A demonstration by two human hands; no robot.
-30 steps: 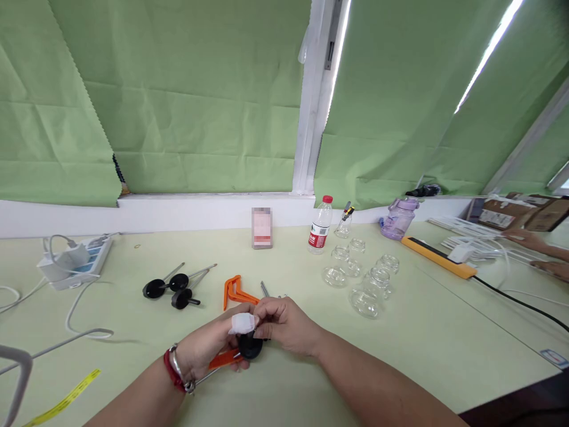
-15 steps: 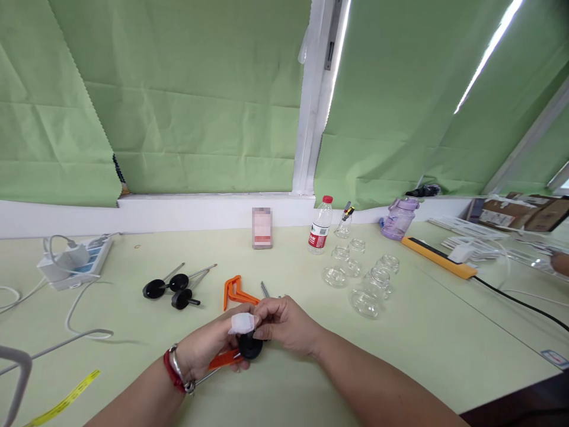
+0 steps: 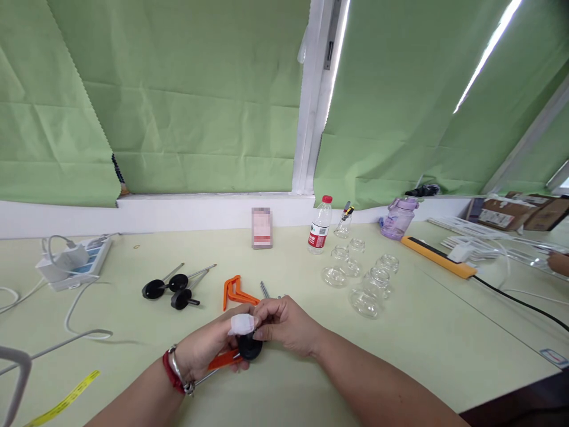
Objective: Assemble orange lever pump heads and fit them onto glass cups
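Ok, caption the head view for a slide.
Left hand holding round black part and flat orange strip, right hand alongside.

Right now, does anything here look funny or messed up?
Nothing looks spilled. One odd thing: a white wrap on the left hand, seemingly around the thumb; I see none on the right hand.

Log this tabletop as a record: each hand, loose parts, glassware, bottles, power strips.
Left hand: holds a black round part and an orange piece
Right hand: fingertips at the black round part; exact grip hidden
Loose parts: three black discs with rods, orange brackets
Glassware: clear glass vessels, right of the hands
Bottles: red-capped bottle, purple bottle
Power strips: white strip left, orange strip right
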